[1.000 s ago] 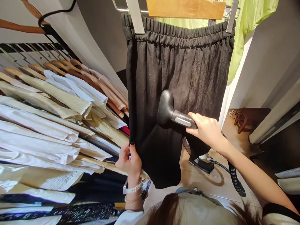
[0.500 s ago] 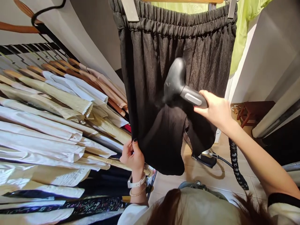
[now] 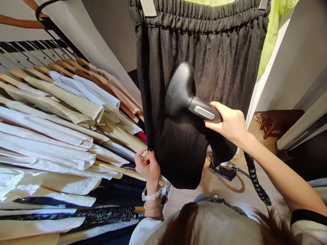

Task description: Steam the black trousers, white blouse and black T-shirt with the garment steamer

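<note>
Black shorts [image 3: 224, 64] with a gathered elastic waistband hang in front of me from two metal clips. My right hand [image 3: 228, 122] is wrapped round the handle of a black garment steamer [image 3: 180, 90], whose head lies against or very close to the front of the left-hand leg. At that leg's outer lower edge, my left hand [image 3: 148, 166] pinches the fabric between thumb and fingers. A white wristband [image 3: 152, 194] and a thin bracelet circle my left wrist. The steamer's face is hidden from view.
To the left, a rail holds many shirts [image 3: 46, 132] on wooden hangers. Behind the shorts hangs a lime-green garment [image 3: 272, 41]. A dark hose [image 3: 257, 183] and the steamer's base [image 3: 222, 172] are on the tiled floor. A reddish-brown stool [image 3: 279, 122] stands right.
The steamer has moved left across the shorts in my right hand. The shorts sit slightly further right and higher in view. My left hand keeps its pinch on the leg edge.
</note>
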`<state>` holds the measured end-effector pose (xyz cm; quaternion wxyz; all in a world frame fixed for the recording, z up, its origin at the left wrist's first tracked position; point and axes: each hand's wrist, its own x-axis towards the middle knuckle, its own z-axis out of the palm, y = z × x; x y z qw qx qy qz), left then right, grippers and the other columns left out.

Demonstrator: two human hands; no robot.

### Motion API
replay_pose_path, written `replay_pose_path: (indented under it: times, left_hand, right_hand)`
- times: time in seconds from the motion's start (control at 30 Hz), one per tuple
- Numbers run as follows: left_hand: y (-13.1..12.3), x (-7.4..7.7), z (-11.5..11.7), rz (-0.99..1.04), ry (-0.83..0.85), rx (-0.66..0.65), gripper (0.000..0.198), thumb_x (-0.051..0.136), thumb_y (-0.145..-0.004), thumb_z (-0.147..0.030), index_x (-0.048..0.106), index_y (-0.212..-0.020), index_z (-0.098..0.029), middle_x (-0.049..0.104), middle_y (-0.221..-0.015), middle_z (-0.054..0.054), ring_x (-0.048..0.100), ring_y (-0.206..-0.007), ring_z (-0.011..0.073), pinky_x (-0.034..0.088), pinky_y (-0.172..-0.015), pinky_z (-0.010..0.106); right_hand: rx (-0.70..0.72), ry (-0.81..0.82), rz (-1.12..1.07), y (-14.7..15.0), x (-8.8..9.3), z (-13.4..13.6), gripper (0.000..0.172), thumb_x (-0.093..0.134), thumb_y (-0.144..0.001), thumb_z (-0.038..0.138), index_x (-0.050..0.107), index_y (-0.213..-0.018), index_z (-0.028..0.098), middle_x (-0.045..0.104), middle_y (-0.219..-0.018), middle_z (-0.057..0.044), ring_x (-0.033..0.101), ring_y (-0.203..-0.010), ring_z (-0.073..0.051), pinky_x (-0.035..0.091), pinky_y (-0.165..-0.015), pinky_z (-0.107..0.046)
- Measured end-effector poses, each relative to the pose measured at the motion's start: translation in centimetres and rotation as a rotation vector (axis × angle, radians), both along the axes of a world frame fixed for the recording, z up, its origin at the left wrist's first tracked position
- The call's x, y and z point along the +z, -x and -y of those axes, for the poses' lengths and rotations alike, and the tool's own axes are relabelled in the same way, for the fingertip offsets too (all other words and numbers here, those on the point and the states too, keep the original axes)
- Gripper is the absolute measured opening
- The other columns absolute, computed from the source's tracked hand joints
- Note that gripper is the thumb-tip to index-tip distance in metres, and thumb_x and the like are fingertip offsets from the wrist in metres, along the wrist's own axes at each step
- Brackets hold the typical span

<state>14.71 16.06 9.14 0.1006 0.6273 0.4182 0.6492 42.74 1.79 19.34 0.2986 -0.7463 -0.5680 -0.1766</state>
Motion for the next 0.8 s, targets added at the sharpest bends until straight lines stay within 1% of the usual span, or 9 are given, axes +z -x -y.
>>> replay_pose_path:
  times: [0.1,0.17,0.23,0.3,0.37,0.43,0.5,0.67,0.8]
  left_hand:
    - [0.1,-0.4,0.2,0.004,-0.028,-0.016,0.030,0.065,-0.088,-0.043,0.061,-0.095,-0.015,0.058,-0.077,-0.003,0.040,-0.046,0.0025,0.029,-0.049,0.019]
    - [0.1,-0.6,0.3,0.014,-0.041,-0.024,0.030,0.064,-0.090,-0.043,0.061,-0.097,-0.014,0.060,-0.083,-0.001,0.034,-0.045,0.0012,0.027,-0.048,0.020]
    - [0.0,-0.8,0.3,0.024,-0.059,-0.029,0.030,0.061,-0.093,-0.043,0.062,-0.101,-0.014,0.061,-0.091,0.001,0.032,-0.047,0.0017,0.029,-0.049,0.021]
    - [-0.1,-0.8,0.3,0.037,-0.104,-0.009,0.032,0.056,-0.096,-0.045,0.062,-0.105,-0.015,0.062,-0.100,0.005,0.044,-0.057,0.0060,0.039,-0.058,0.023]
    - [-0.3,-0.6,0.4,0.051,-0.154,0.025,0.034,0.052,-0.099,-0.048,0.062,-0.106,-0.016,0.061,-0.105,0.008,0.056,-0.077,0.0132,0.046,-0.072,0.028]
    - [-0.4,-0.5,0.5,0.069,-0.176,0.059,0.035,0.051,-0.099,-0.050,0.062,-0.107,-0.017,0.059,-0.107,0.009,0.059,-0.092,0.0181,0.048,-0.084,0.032]
    - [-0.5,-0.5,0.7,0.090,-0.173,0.093,0.036,0.051,-0.099,-0.051,0.061,-0.108,-0.018,0.058,-0.108,0.009,0.058,-0.098,0.0199,0.048,-0.089,0.034]
    - [-0.7,-0.7,0.7,0.137,-0.137,0.136,0.038,0.053,-0.097,-0.054,0.061,-0.106,-0.018,0.056,-0.107,0.009,0.057,-0.104,0.0217,0.047,-0.096,0.037]
    - [-0.8,-0.8,0.6,0.131,-0.129,0.102,0.034,0.055,-0.097,-0.050,0.061,-0.106,-0.018,0.056,-0.106,0.008,0.058,-0.100,0.0196,0.046,-0.096,0.036]
  right_hand:
    - [0.110,0.047,-0.005,0.6,-0.5,-0.5,0.052,0.065,-0.087,0.045,0.061,-0.135,0.023,0.073,-0.121,-0.007,0.072,-0.100,-0.026,0.050,-0.079,-0.032]
    - [0.175,0.083,-0.004,1.1,-1.0,-0.9,0.050,0.066,-0.086,0.043,0.062,-0.133,0.024,0.074,-0.120,-0.005,0.073,-0.098,-0.025,0.051,-0.079,-0.031]
    - [0.165,0.041,-0.033,1.6,-1.1,-1.3,0.051,0.065,-0.087,0.043,0.061,-0.134,0.023,0.073,-0.123,-0.006,0.073,-0.102,-0.025,0.051,-0.081,-0.031]
    - [0.122,-0.027,-0.073,1.9,-1.0,-1.6,0.052,0.063,-0.089,0.043,0.059,-0.136,0.022,0.071,-0.127,-0.008,0.072,-0.106,-0.025,0.052,-0.084,-0.031]
    - [0.137,-0.027,-0.074,2.1,-0.7,-1.7,0.052,0.063,-0.089,0.043,0.059,-0.136,0.021,0.072,-0.127,-0.008,0.072,-0.106,-0.026,0.052,-0.085,-0.032]
    - [0.202,0.035,-0.037,2.2,-0.4,-1.7,0.049,0.065,-0.087,0.042,0.061,-0.133,0.023,0.074,-0.122,-0.006,0.073,-0.102,-0.025,0.052,-0.083,-0.031]
    - [0.233,0.055,-0.019,2.2,0.0,-1.8,0.048,0.067,-0.086,0.040,0.063,-0.131,0.024,0.074,-0.120,-0.005,0.073,-0.099,-0.025,0.052,-0.081,-0.031]
    - [0.094,-0.043,-0.133,2.1,0.4,-2.2,0.052,0.064,-0.087,0.044,0.060,-0.133,0.021,0.075,-0.118,-0.007,0.073,-0.098,-0.025,0.051,-0.082,-0.031]
    - [0.254,0.160,-0.102,2.2,-0.4,-1.9,0.044,0.069,-0.083,0.042,0.065,-0.124,0.025,0.077,-0.111,-0.003,0.074,-0.095,-0.024,0.050,-0.078,-0.029]
